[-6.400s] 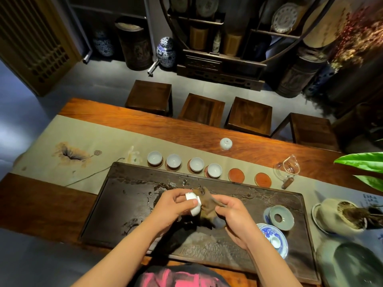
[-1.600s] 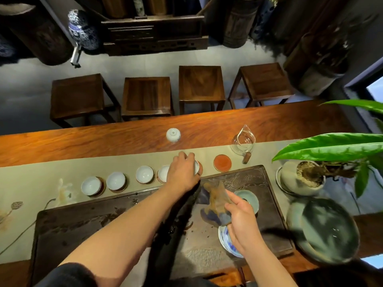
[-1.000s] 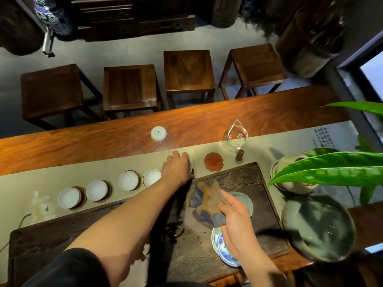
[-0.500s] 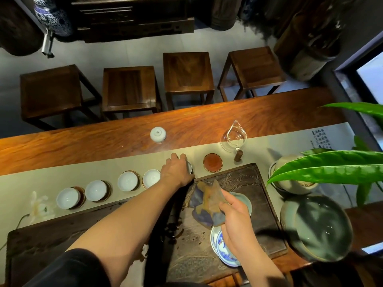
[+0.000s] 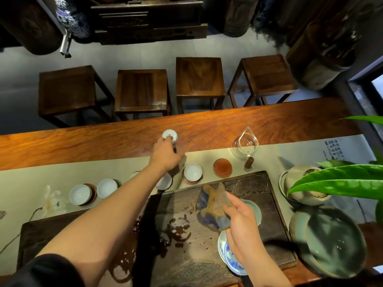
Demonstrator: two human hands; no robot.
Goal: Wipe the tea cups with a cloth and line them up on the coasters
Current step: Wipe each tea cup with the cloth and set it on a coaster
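Observation:
Several white tea cups stand in a row on brown coasters along the table runner, from the leftmost cup [image 5: 79, 194] to the rightmost cup [image 5: 192, 171]. My forearm partly hides one of them. Right of the row, one coaster [image 5: 222, 167] is bare. Another white cup [image 5: 170, 135] sits upside down on the bare wood beyond the runner. My left hand [image 5: 165, 155] stretches out to it, fingertips touching its near side. Above the tea tray, my right hand [image 5: 240, 222] grips a bunched brown and blue cloth [image 5: 213, 206].
A dark carved tea tray [image 5: 259, 183] lies in front of me. On it are a celadon saucer [image 5: 256, 212] and a blue-and-white bowl [image 5: 230, 259]. A glass pitcher [image 5: 244, 145] stands behind the bare coaster. A large green bowl [image 5: 331, 243] and a potted plant [image 5: 300, 183] sit at the right.
My left hand has let go of the rightmost cup on its coaster and reached farther out to the upside-down cup. My right hand still holds the cloth over the tray.

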